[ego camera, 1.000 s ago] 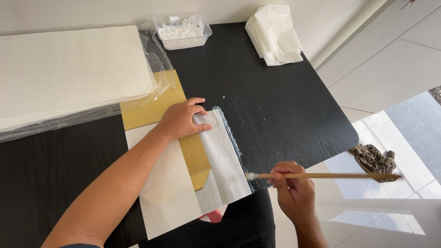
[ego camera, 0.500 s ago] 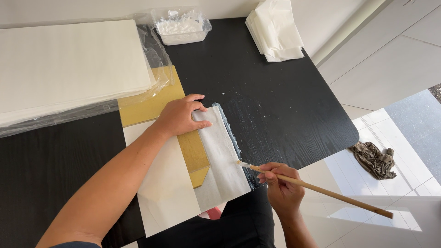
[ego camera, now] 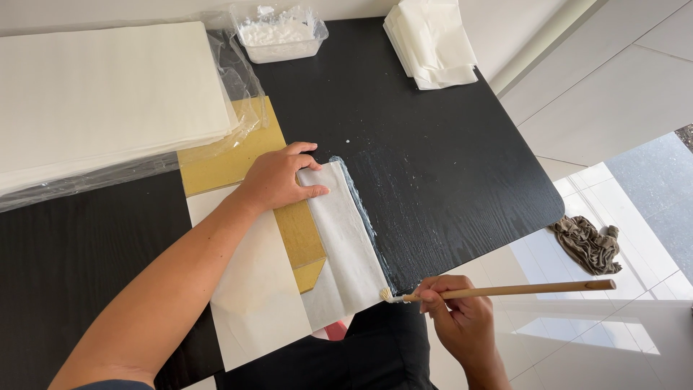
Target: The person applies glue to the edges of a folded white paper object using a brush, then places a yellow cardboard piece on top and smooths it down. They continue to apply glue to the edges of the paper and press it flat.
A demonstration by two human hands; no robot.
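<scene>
My left hand (ego camera: 278,178) lies flat on the top corner of a thin white paper strip (ego camera: 345,245), pinning it to the black table (ego camera: 433,159). The strip overlaps a gold sheet (ego camera: 299,235) and a larger white sheet (ego camera: 253,289). My right hand (ego camera: 458,318) grips a slim wooden brush (ego camera: 505,291) held about level; its pale bristle tip touches the strip's lower right corner near the table's front edge. A wet, shiny smear runs along the strip's right edge on the table.
A thick stack of white paper (ego camera: 101,101) in clear plastic wrap lies at the back left. A clear tub of white paste (ego camera: 278,32) and folded white sheets (ego camera: 429,40) sit at the back. A crumpled brown rag (ego camera: 588,242) lies on the tiled floor.
The brush has swung from slanting down to the right to nearly level, and its tip has moved down to the strip's lower right corner. My left hand has stayed pressed on the paper.
</scene>
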